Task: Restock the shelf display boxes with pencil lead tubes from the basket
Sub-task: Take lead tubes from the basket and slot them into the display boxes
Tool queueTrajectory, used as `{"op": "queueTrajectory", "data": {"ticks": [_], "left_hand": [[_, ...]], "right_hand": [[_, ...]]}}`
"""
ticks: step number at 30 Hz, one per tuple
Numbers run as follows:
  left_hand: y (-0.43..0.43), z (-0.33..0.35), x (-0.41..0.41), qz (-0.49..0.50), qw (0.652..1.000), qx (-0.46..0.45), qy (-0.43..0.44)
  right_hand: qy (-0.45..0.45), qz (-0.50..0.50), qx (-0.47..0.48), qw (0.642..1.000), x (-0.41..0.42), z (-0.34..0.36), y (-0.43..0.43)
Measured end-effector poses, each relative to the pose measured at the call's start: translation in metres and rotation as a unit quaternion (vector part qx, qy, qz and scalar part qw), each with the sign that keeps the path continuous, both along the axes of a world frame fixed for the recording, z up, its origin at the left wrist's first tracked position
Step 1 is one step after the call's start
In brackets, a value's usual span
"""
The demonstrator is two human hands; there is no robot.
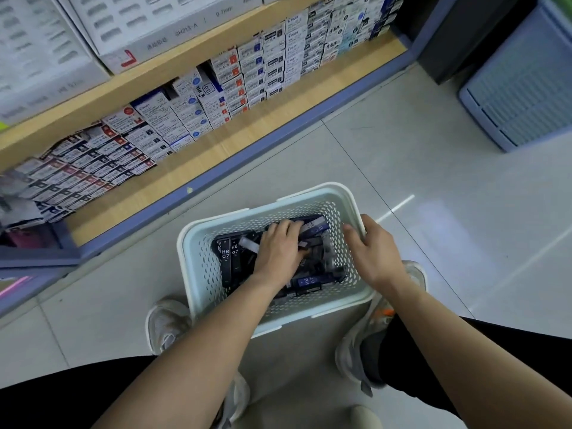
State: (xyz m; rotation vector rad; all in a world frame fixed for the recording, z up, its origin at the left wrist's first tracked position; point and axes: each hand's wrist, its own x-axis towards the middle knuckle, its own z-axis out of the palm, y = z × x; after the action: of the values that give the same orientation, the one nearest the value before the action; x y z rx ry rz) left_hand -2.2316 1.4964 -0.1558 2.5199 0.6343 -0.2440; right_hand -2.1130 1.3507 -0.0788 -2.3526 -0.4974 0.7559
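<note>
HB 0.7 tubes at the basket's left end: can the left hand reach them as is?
Probably yes: the left hand is inside the basket right beside the HB 0.7 tubes, which lie uncovered.

- Glossy pale tiled floor (402,156) with thin grout lines, reflecting a bright streak of light (399,207)
- Light wooden shelf (247,128), grey-blue front edge
- Pale blue slatted plastic drawer unit (526,88), far right

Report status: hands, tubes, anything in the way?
Left hand down among tubes in basket, grip unclear. Right hand holds basket rim. Nothing else over the tubes.
</note>
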Motion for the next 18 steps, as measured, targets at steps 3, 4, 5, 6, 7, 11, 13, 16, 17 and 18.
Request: {"op": "queueTrajectory", "data": {"ticks": [3,4,5,6,7,11,13,16,17,18], "left_hand": [[-0.005,-0.001,0.003,-0.031,0.999,0.018,0.034],[-0.006,-0.001,0.004,-0.038,0.998,0.028,0.037],[-0.008,-0.002,0.005,-0.037,0.998,0.036,0.039],[-0.009,-0.003,0.007,-0.029,0.998,0.04,0.04],[-0.01,-0.004,0.008,-0.021,0.998,0.043,0.039],[-0.011,-0.004,0.013,0.004,0.999,0.037,0.04],[-0.012,-0.001,0.015,0.009,0.998,0.037,0.044],[-0.022,0.002,0.018,0.031,0.996,0.041,0.073],[-0.027,0.003,0.019,0.05,0.994,0.036,0.087],[-0.031,0.003,0.019,0.07,0.992,0.028,0.1]], "right_hand": [[0.0,0.0,0.0,1.0,0.0,0.001,0.001],[-0.001,0.0,0.0,1.0,0.0,0.001,0.001],[-0.002,0.001,0.0,1.0,0.0,0.002,0.001],[-0.002,0.001,0.0,1.0,0.0,0.002,0.001],[-0.001,0.001,0.001,1.0,0.0,0.003,0.001],[-0.002,0.0,0.003,1.0,0.0,0.003,0.001],[-0.003,-0.002,0.001,1.0,0.0,0.003,0.002],[-0.004,-0.003,-0.001,1.0,0.0,0.002,0.002],[-0.005,-0.003,-0.001,1.0,0.0,0.003,0.002],[-0.004,-0.003,-0.001,1.0,0.0,0.002,0.002]]}}
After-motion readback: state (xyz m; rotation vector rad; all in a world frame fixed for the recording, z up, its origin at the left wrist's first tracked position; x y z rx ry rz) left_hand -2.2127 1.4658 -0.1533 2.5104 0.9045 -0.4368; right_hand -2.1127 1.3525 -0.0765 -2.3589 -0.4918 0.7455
